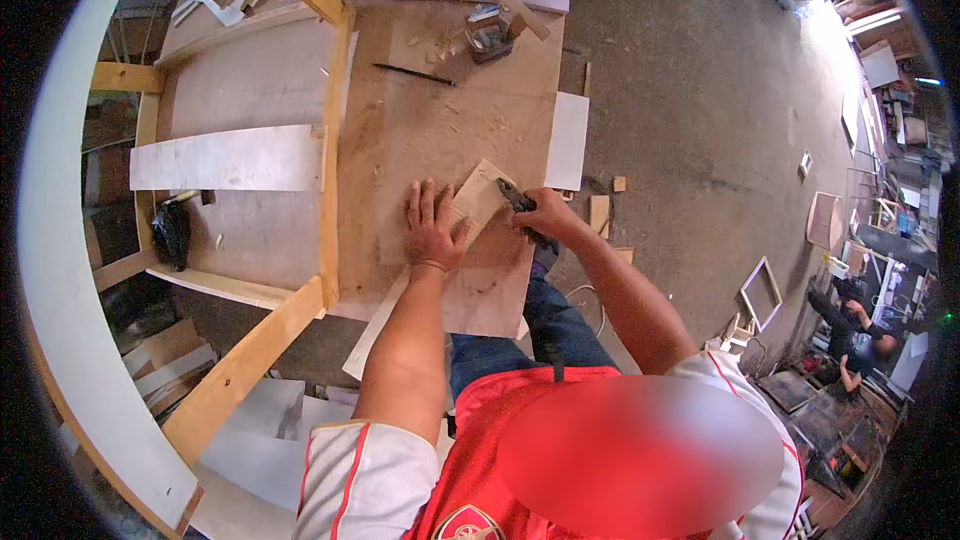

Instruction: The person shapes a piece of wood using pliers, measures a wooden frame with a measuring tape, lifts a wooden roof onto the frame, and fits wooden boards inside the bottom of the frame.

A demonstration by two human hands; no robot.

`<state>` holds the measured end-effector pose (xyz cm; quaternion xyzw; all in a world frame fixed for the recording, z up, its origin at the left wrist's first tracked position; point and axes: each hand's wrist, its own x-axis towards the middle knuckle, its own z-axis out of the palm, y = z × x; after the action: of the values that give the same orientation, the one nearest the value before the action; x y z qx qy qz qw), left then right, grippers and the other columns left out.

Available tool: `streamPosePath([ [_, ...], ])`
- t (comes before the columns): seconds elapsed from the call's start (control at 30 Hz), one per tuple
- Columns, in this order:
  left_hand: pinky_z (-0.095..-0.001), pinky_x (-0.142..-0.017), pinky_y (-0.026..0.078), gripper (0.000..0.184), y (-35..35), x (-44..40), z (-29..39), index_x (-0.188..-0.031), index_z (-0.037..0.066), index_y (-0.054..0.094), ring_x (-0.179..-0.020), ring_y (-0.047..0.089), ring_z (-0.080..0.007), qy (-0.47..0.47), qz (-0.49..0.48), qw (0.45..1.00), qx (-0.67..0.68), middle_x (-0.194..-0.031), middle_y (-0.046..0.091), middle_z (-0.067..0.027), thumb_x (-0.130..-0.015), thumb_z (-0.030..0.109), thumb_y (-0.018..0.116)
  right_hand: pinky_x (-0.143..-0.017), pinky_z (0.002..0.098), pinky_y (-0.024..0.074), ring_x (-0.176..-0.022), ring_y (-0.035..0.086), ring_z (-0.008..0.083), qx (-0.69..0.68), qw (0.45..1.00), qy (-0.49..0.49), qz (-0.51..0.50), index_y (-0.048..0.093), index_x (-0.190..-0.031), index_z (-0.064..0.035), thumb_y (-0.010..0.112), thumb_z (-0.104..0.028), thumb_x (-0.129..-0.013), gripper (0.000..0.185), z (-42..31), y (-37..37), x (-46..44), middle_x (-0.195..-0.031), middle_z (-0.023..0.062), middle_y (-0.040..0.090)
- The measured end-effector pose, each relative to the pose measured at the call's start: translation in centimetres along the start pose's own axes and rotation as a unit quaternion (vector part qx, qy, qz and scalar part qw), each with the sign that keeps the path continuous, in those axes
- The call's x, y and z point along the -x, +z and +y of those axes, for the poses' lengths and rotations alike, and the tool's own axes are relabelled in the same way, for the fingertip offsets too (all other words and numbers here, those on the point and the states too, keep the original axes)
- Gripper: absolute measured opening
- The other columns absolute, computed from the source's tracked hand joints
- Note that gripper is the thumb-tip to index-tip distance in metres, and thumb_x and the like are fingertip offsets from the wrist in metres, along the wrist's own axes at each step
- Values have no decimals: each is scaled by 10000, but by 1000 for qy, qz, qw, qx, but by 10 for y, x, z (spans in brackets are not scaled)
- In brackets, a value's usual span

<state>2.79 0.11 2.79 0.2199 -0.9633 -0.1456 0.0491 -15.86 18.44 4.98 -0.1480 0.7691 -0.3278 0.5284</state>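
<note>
Red football jersey [450,470], short white sleeves [390,480], thin red piping [351,480] along both, shield-shaped red crest [468,524] edged in gold on the front, blue denim jeans [565,325], bare forearms [403,355].

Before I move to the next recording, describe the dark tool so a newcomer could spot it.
Start at the plywood worktop beside the wooden frame. Near the worktop's image-right edge, the right hand grips the dark tool at a pale wooden strip. Unlike the thin dark stick lying loose farther up the image, it is chunkier and held.

Left hand [432,230] lies flat while right hand [549,216] grips.
</note>
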Motion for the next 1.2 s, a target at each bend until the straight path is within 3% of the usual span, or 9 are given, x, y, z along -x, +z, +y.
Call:
streamPosePath([
  [0.13,-567,-1198,213,660,4,3,-2,-1449,178,529,-1500,236,-381,-1,-5,1000,-10,-1579,363,-143,-901,542,576,-546,352,553,-547,663,192,23,998,37,37,711,-824,9,799,-271,-775,298,-29,4,12,-666,91,685],
  [0.23,-574,-1192,217,672,7,-1,-6,-1446,180,536,-1495,249,-381,6,5,1000,-25,-1579,367,-142,-906,581,551,-482,338,528,-539,637,174,-74,990,119,3,680,-849,79,792,-110,-759,238,-49,0,14,-670,106,654],
  [0.43,-595,-1180,215,676,13,2,-11,-1459,180,524,-1502,240,-371,18,23,1000,6,-1593,350,-139,-929,599,514,-482,377,540,-551,645,206,61,994,94,4,674,-838,90,787,-104,-776,233,-81,-11,21,-677,113,663],
  [0.63,-602,-1178,211,663,2,4,0,-1471,170,504,-1503,238,-374,-7,10,1000,23,-1595,345,-144,-951,581,487,-523,374,541,-556,651,207,-152,968,184,-75,692,-836,82,799,-149,-751,268,-69,-27,10,-713,116,694],
  [0.73,-607,-1181,199,663,3,2,-4,-1474,166,496,-1509,223,-373,-1,4,1000,30,-1604,328,-145,-947,568,497,-507,370,535,-544,645,211,248,965,74,-26,692,-828,75,786,-121,-784,222,-85,-25,8,-699,118,683],
  [0.77,-609,-1182,194,664,4,4,-5,-1476,165,494,-1512,216,-372,4,9,999,32,-1608,321,-144,-945,563,502,-512,376,538,-558,656,204,272,958,83,-40,690,-816,65,780,-127,-797,213,-98,-26,12,-674,107,675],
  [0.97,-609,-1191,168,671,5,2,-6,-1507,187,454,-1516,206,-371,-9,-15,999,32,-1619,303,-137,-934,526,533,-500,356,531,-547,648,189,-153,971,181,-37,685,-786,56,785,-133,-783,214,-62,-18,19,-671,103,679],
  [1.07,-606,-1194,158,677,3,4,-5,-1516,202,445,-1521,194,-367,-13,-20,999,40,-1626,294,-133,-929,527,538,-474,336,513,-546,640,194,155,987,52,5,681,-785,51,766,-121,-822,196,-59,-9,21,-670,103,670],
  [1.2,-607,-1193,160,688,2,2,-5,-1513,201,450,-1520,194,-372,-17,-31,999,28,-1628,292,-133,-924,547,538,-476,333,507,-558,654,185,-54,990,132,-19,679,-774,46,760,-152,-814,217,-53,-9,19,-664,100,670],
])
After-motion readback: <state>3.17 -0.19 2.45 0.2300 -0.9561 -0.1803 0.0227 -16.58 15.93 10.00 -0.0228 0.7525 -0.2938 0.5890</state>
